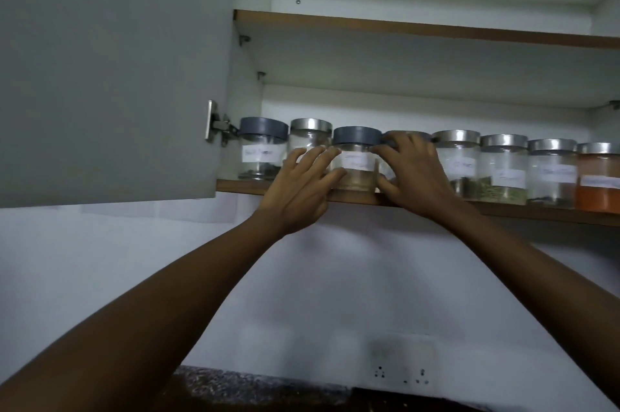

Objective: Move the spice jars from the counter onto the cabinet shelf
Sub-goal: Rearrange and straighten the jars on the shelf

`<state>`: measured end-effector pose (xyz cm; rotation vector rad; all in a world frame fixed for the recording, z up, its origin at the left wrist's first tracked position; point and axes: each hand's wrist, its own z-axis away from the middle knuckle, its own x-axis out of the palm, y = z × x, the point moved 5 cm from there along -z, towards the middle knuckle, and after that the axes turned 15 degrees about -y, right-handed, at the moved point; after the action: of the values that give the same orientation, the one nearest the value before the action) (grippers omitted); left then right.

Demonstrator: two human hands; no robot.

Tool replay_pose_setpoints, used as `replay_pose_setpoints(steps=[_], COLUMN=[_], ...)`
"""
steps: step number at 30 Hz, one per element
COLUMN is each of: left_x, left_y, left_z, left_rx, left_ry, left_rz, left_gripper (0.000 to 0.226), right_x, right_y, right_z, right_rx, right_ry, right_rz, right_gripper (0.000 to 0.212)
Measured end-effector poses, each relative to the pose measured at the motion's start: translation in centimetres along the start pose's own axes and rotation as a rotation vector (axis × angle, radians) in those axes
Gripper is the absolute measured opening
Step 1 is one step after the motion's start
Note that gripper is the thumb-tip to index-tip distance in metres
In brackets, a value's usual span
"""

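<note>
While both arms stretched up to the open cabinet, the left grip [302,183] lay spread, its fingers nearly straight against the left side of the grey-lidded jar [356,159] and its thumb touching the glass low down. The right grip [416,173] met the same jar from the other side, fingers curled, with the forefinger at the label's edge, the thumb pressed near the base and the remaining fingertips resting up by the lid. That jar stood upright at the front edge of the lower shelf [241,186], holding a pale brown powder. Just left of it stood a steel-lidded jar [310,139] and, beside the hinge [218,126], another grey-capped jar [263,149]. To the right, a jar was mostly hidden behind the right grip. Beyond it stood three more steel-topped jars [503,170] and an orange-filled jar [599,180] at the frame's edge. All were close together in one row, with white labels too blurred to read. The cabinet door [107,69] hung open at the left, with the upper shelf [402,27] above. Far below, a wall socket [401,368] sat over the dark speckled bench [235,384].
</note>
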<state>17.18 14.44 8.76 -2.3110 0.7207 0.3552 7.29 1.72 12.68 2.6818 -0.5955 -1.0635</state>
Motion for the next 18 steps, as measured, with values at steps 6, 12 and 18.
replay_pose_setpoints(steps=[6, 12, 18], left_x=[0.7, -0.4, -1.3], left_y=[-4.8, -8.2, -9.3], left_z=[3.0, 4.1, 2.4], left_rx=[-0.050, -0.209, -0.340], left_ry=[0.031, 0.136, -0.073], left_rz=[0.069, 0.328, 0.360], left_gripper=[0.044, 0.044, 0.070], right_x=[0.6, 0.7, 0.3], right_y=[-5.5, -9.0, -9.1], right_z=[-3.3, -5.0, -6.4], right_rx=[-0.044, -0.066, 0.020], right_ry=[0.046, 0.089, -0.078], right_rz=[-0.015, 0.009, -0.117], right_gripper=[0.049, 0.051, 0.087])
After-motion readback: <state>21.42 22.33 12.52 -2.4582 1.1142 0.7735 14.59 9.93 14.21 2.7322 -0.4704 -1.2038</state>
